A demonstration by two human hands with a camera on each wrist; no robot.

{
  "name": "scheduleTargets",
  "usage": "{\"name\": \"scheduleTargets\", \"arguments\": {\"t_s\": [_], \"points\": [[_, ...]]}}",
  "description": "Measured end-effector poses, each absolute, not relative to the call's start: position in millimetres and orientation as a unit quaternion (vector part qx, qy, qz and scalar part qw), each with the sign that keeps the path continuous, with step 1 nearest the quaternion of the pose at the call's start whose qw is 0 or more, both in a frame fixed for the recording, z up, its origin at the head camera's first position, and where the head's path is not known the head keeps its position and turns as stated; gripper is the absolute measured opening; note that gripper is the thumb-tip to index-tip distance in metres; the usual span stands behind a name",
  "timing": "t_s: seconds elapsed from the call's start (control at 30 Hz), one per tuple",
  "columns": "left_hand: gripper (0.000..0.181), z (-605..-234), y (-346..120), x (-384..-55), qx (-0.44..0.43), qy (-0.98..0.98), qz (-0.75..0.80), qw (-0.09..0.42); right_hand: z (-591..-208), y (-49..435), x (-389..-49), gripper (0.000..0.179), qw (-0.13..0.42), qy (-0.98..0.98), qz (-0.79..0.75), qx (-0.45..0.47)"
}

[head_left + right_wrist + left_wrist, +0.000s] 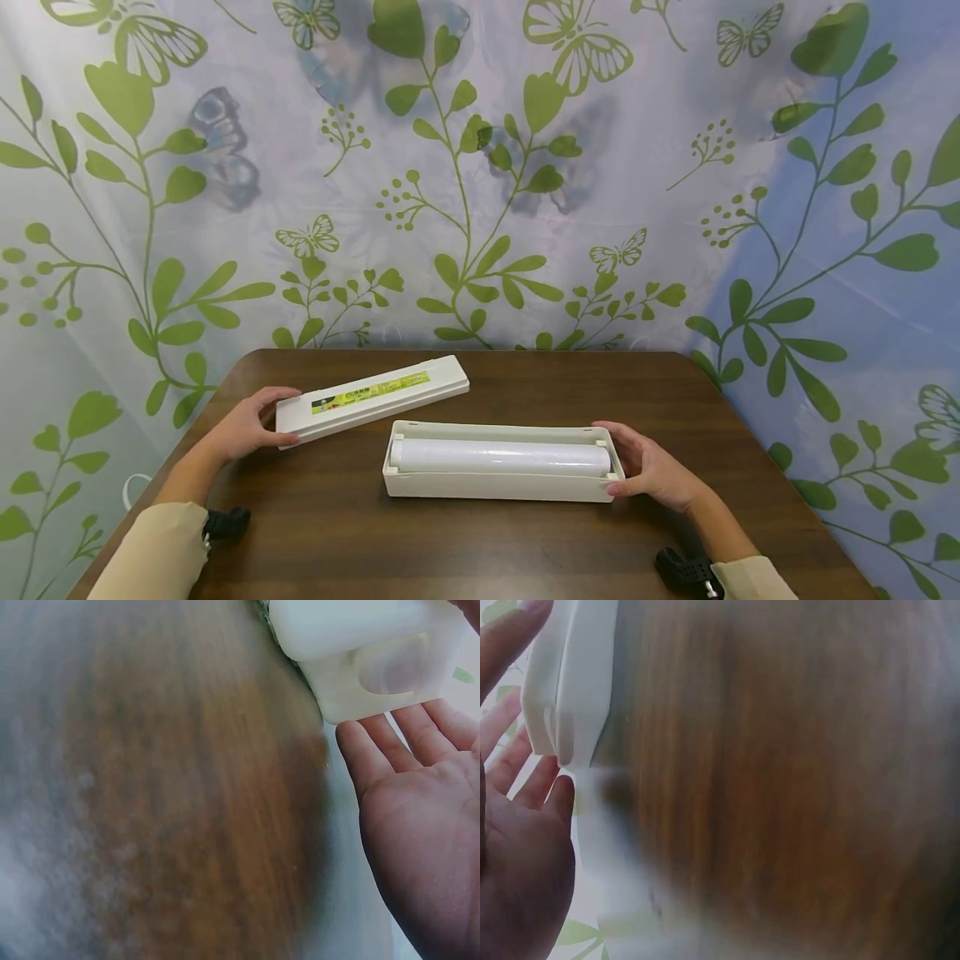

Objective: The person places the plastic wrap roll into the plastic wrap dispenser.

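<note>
A long white box stands uncovered on the table in the head view, with a roll of cling film lying inside it. My right hand grips the box's right end, thumb at the front and fingers behind. To the left and farther back is the box's white lid, slanted, with a yellow-green label on top. My left hand holds the lid's left end between thumb and fingers. The left wrist view shows the lid's end close up; the right wrist view shows the box's end beside the palm.
The brown wooden table has its far edge just behind the lid. A leaf-and-butterfly curtain hangs behind and along both sides. Black straps with cameras sit on both wrists. A white cable loop shows at the left.
</note>
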State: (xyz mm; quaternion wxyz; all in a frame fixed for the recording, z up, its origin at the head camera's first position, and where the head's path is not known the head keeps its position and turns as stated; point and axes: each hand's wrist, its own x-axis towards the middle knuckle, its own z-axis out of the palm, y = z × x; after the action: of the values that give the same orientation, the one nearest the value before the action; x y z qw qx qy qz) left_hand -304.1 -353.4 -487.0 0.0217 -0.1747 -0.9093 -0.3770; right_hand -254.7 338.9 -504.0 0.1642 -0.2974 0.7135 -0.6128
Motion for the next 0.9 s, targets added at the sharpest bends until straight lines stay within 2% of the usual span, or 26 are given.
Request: {"name": "scheduleTargets", "arguments": {"t_s": [0.37, 0.73, 0.9], "points": [[0.085, -493.4, -359.7, -309.3, -0.184, -0.92, -0.345, 0.019, -504.5, 339.1, -254.4, 0.091, 0.165, 0.713, -0.615, -0.294], [0.105, -496.1, -361.8, -315.2, -0.179, -0.935, -0.305, 0.011, -503.6, 339.3, -253.3, 0.091, 0.164, 0.725, -0.606, -0.284], [0.105, -495.5, -361.9, -316.1, -0.175, -0.939, -0.297, 0.01, -503.6, 339.9, -252.9, 0.09, 0.16, 0.728, -0.604, -0.284]]}}
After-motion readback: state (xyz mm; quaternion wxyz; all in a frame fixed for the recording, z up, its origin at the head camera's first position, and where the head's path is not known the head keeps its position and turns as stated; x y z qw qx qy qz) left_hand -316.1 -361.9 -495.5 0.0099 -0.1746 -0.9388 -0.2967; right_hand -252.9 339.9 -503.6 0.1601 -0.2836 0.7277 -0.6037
